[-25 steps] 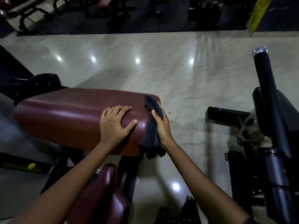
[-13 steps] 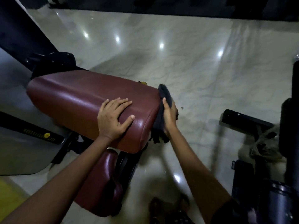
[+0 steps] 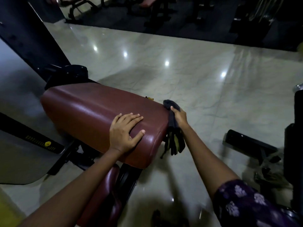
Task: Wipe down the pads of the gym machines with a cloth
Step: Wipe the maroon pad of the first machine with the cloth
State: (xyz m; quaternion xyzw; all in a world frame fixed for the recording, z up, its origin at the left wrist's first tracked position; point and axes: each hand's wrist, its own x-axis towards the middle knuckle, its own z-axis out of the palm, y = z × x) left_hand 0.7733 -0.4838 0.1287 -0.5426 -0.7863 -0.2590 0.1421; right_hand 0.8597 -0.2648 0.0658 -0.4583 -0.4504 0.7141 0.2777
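The left hand (image 3: 124,131) is lying flat, steadying the maroon pad (image 3: 91,112), while the right hand (image 3: 179,117) is gripping the dark cloth (image 3: 172,122) against its end face, probably mid-wipe, needing a firm downward stroke.

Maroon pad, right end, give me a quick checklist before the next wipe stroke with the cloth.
1. Cloth held in the right hand: ok, fingers curled round it.
2. Cloth against the end face of the maroon pad: ok, it is pressed there.
3. Left hand bracing the pad: ok, flat on top near the right end.
4. Loose cloth tail clear of the frame: cannot tell, it hangs below the pad edge.
5. Top surface wiped: cannot tell, it only looks glossy.
6. Lower maroon pad wiped: cannot tell.
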